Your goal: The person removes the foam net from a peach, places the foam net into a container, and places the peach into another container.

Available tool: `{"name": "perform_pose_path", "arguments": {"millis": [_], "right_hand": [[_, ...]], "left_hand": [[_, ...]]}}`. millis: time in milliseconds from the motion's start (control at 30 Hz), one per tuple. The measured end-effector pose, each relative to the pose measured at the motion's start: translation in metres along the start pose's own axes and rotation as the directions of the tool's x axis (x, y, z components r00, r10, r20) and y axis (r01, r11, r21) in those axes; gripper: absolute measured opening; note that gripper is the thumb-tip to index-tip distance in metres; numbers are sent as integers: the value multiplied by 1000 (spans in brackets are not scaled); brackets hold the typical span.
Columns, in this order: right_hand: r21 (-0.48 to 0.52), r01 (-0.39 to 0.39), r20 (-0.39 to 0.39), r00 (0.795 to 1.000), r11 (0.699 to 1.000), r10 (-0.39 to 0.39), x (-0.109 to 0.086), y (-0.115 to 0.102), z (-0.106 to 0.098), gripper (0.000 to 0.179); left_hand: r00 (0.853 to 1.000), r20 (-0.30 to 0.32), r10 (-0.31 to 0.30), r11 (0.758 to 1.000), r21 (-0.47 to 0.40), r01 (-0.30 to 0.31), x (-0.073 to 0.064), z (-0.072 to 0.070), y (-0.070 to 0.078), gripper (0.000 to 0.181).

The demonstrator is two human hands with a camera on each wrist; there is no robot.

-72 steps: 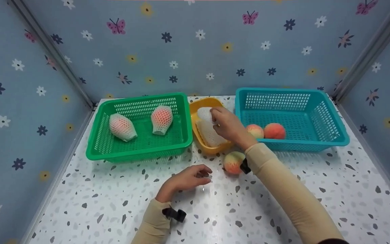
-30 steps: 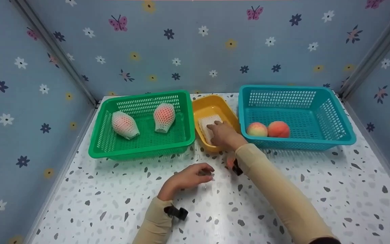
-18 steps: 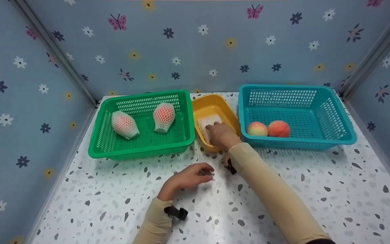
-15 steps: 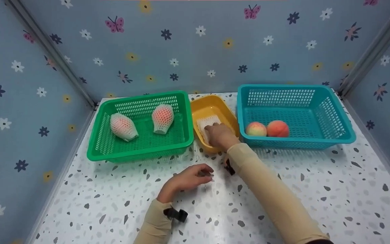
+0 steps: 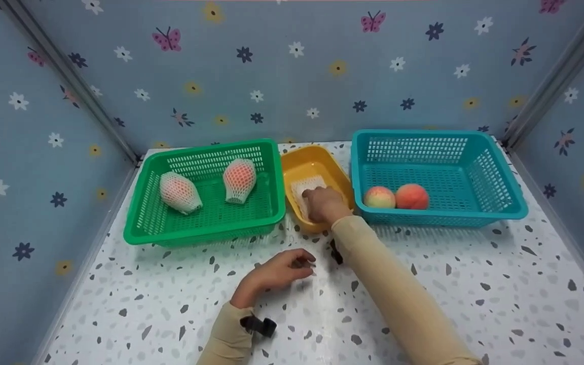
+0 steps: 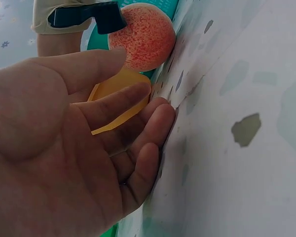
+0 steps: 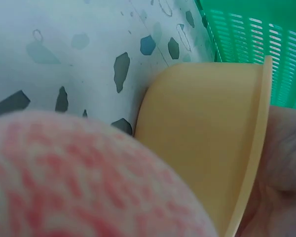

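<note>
While the left hand (image 5: 279,269) lies low at the near middle of the white, dark-speckled desk (image 5: 474,284), fingers loosely bent around nothing, a bare, round, red-mottled peach (image 6: 143,37) sits near it to the right, hidden from above by the beige right sleeve (image 5: 393,289). Farther out, the right hand (image 5: 326,204) reaches down onto flat white foam netting (image 5: 308,183); its fingers are bent, but I can't tell whether they pinch any of it. The netting lies directly under that hand, clearly the nearer one, and ahead of the left; its long axis runs away from the person, the far end slanting left. Around it is a shallow yellow plastic tray (image 5: 312,162), set between two baskets. The rectangular green plastic basket (image 5: 206,231), on the left, holds two net-wrapped peaches (image 5: 179,192); the rectangular blue plastic basket (image 5: 464,213), on the right, holds two bare peaches (image 5: 412,196) side by side along its near wall.
</note>
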State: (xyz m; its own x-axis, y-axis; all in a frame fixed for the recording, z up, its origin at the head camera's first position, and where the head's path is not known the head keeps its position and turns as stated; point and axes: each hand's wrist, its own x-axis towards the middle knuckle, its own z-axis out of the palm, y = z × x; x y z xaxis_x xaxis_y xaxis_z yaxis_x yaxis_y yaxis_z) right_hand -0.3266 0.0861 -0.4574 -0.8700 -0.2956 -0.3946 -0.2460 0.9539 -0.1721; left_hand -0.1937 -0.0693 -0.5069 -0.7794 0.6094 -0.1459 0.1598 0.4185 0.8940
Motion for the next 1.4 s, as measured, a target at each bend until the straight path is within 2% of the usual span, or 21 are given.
{"name": "perform_pose_path", "arguments": {"millis": [133,267,333,467,567,733,800,1000,1100,1200,1300,1400], "right_hand": [[56,-13,-5,1000,998,13,0,-2,2,57],[28,32,-30,999,999,-31,2,2,6,56],[44,50,-49,998,998,-48,2,5,8,55],[183,55,-84,996,982,-40,0,10,6,54],[241,72,-119,992,968,-44,-5,10,0,51],[175,118,-194,977,977,-83,-13,5,-13,41],[127,146,-233,966,981,-113,-15,4,-16,37],[82,186,-321,935,979,-150,-26,9,-18,34],[68,227,-384,905,971,-185,-37,11,-20,31],[80,313,-456,856,946,-245,-57,9,-27,26],[83,410,-545,782,908,-303,-85,4,-35,20],[63,480,-642,691,875,-333,-118,0,-43,12]], "left_hand": [[1000,-7,4,1000,0,-4,-2,0,-1,28],[1000,2,-7,1000,0,7,-4,2,-2,29],[1000,8,-9,1000,5,9,-4,3,-3,28],[1000,-1,-13,1000,17,13,-4,3,-4,27],[1000,-13,-7,1000,24,7,-2,1,-4,27],[1000,-13,-3,1000,14,3,1,-2,-1,26],[1000,-12,1,1000,5,-1,1,-3,-1,26],[1000,-6,18,1000,12,-18,1,-1,0,26],[1000,-7,18,1000,9,-18,1,-1,0,26],[1000,-7,19,1000,12,-19,1,-1,0,26],[1000,-5,15,1000,18,-15,1,-1,-1,27],[1000,5,-1,1000,15,1,1,-2,-1,27]]}}
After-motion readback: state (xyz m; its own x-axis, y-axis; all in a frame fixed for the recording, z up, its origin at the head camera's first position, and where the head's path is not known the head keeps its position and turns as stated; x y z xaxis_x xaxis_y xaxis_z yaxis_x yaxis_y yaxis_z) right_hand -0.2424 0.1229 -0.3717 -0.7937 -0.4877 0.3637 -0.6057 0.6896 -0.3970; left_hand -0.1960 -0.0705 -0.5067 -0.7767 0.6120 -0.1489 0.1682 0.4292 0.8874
